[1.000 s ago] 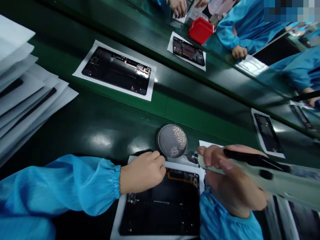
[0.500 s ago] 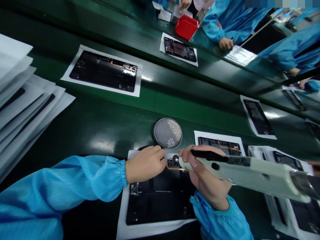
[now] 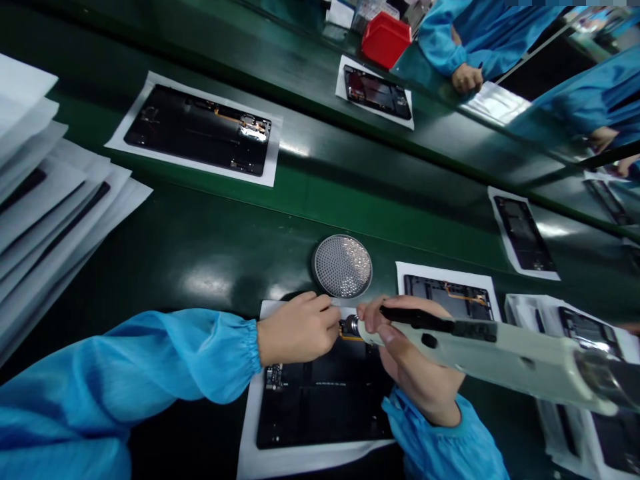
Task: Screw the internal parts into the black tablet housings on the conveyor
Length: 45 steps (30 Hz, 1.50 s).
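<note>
My right hand (image 3: 417, 360) is wrapped round a pale electric screwdriver (image 3: 500, 357), its tip pointing left over the upper part of an opened tablet (image 3: 320, 407). My left hand (image 3: 300, 328) is closed in a pinch near that tip, over the tablet's top edge; what its fingers hold, if anything, is hidden. The tablet lies black inside up on a white sheet (image 3: 250, 460), with an orange flex cable (image 3: 351, 337) partly showing between my hands. Just beyond my hands sits a round dish (image 3: 343, 265) with a dotted surface holding small shiny screws.
Another opened tablet (image 3: 447, 297) lies behind my right hand. Stacks of sheet-wrapped tablets stand left (image 3: 65, 200) and right (image 3: 550, 393). More tablets (image 3: 197, 130) lie along the green bench (image 3: 225, 233). Across it are a red bin (image 3: 386, 40) and co-workers' blue sleeves (image 3: 493, 37).
The view has shifted slightly, so the bench things sit a little differently in it. Both hands and the electric screwdriver stay in nearly the same place over the tablet.
</note>
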Available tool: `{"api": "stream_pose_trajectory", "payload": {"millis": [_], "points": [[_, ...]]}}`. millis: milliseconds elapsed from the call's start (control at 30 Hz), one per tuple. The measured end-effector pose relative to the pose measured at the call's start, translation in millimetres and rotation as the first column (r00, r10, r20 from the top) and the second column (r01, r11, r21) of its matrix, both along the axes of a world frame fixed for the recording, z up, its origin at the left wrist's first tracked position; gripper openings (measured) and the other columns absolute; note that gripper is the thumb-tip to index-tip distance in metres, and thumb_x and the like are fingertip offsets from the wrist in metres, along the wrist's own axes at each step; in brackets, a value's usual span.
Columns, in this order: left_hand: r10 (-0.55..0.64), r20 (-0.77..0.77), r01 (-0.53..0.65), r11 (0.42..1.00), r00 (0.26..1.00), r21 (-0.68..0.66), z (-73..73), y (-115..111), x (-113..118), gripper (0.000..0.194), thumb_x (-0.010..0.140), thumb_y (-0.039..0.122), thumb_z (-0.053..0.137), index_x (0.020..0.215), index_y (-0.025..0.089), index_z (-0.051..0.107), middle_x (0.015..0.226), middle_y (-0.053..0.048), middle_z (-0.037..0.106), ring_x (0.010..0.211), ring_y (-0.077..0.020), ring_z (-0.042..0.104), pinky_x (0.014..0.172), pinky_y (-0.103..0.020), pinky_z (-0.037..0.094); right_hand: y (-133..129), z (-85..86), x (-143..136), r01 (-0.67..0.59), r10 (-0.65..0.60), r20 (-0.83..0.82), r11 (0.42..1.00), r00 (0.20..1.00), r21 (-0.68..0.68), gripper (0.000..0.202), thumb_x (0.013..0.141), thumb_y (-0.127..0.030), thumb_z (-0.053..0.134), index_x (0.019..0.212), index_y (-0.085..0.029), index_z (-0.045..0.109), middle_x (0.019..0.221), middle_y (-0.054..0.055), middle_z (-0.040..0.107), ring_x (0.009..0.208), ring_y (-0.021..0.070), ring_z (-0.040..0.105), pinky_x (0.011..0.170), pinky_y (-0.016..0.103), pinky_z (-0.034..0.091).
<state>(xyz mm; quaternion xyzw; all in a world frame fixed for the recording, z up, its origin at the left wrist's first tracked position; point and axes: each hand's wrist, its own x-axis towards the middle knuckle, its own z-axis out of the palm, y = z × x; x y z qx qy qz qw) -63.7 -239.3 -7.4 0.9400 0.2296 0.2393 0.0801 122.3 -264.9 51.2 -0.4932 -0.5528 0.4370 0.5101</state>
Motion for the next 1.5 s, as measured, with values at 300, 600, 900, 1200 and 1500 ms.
{"api": "stream_pose_trajectory", "payload": {"millis": [300, 600, 900, 1200, 1500], "points": [[-0.019, -0.045, 0.022, 0.997, 0.999, 0.075, 6.9, -4, 0, 0.021, 0.092, 0.014, 0.056, 0.075, 0.011, 0.066, 0.076, -0.008, 0.059, 0.075, -0.021, 0.055, 0.058, -0.034, 0.033, 0, 3.4, -2, -0.085, 0.085, -0.032, 0.996, 0.996, -0.007, 0.024, 0.086, -0.013, 0.065, 0.108, -0.025, 0.066, 0.084, 0.002, 0.067, 0.073, 0.017, 0.064, 0.074, 0.04, 0.056], [-0.024, -0.058, 0.028, 0.997, 0.998, 0.072, 13.3, -6, -1, 0.02, 0.09, 0.014, 0.059, 0.071, 0.011, 0.067, 0.075, -0.01, 0.06, 0.073, -0.0216, 0.055, 0.057, -0.033, 0.031, -1, 1.6, 0, -0.075, 0.075, 0.0, 0.996, 0.997, -0.045, 0.024, 0.086, -0.012, 0.066, 0.107, -0.023, 0.065, 0.083, 0.003, 0.066, 0.075, 0.0184, 0.066, 0.075, 0.042, 0.057], [-0.024, -0.026, 0.025, 0.997, 0.999, 0.069, 13.7, -6, -1, 0.02, 0.089, 0.012, 0.059, 0.071, 0.011, 0.067, 0.075, -0.009, 0.061, 0.073, -0.0214, 0.055, 0.057, -0.033, 0.032, 2, 3.5, -4, -0.11, 0.109, -0.036, 0.994, 0.993, -0.016, 0.025, 0.084, -0.008, 0.064, 0.104, -0.024, 0.064, 0.08, 0.001, 0.066, 0.072, 0.0169, 0.064, 0.069, 0.037, 0.057], [-0.014, -0.008, 0.014, 0.999, 1.0, 0.034, 12.2, -7, -3, 0.022, 0.091, 0.012, 0.056, 0.071, 0.01, 0.066, 0.075, -0.009, 0.06, 0.073, -0.0217, 0.055, 0.058, -0.033, 0.036, 5, -3.2, -10, -0.166, 0.169, -0.095, 0.985, 0.981, 0.04, 0.029, 0.083, -0.006, 0.059, 0.104, -0.026, 0.063, 0.075, 0.0, 0.062, 0.069, 0.0185, 0.059, 0.065, 0.041, 0.054], [0.035, -0.032, -0.034, 0.999, 0.999, 0.013, 10.5, -16, -5, 0.023, 0.098, 0.011, 0.045, 0.093, 0.006, 0.068, 0.087, -0.012, 0.064, 0.08, -0.0221, 0.058, 0.067, -0.036, 0.045, 21, 19.0, -5, 0.017, -0.006, -0.094, 0.993, 0.996, 0.119, 0.025, 0.079, -0.011, 0.068, 0.1, -0.025, 0.069, 0.069, -0.001, 0.063, 0.066, 0.0157, 0.06, 0.073, 0.041, 0.055]]}}
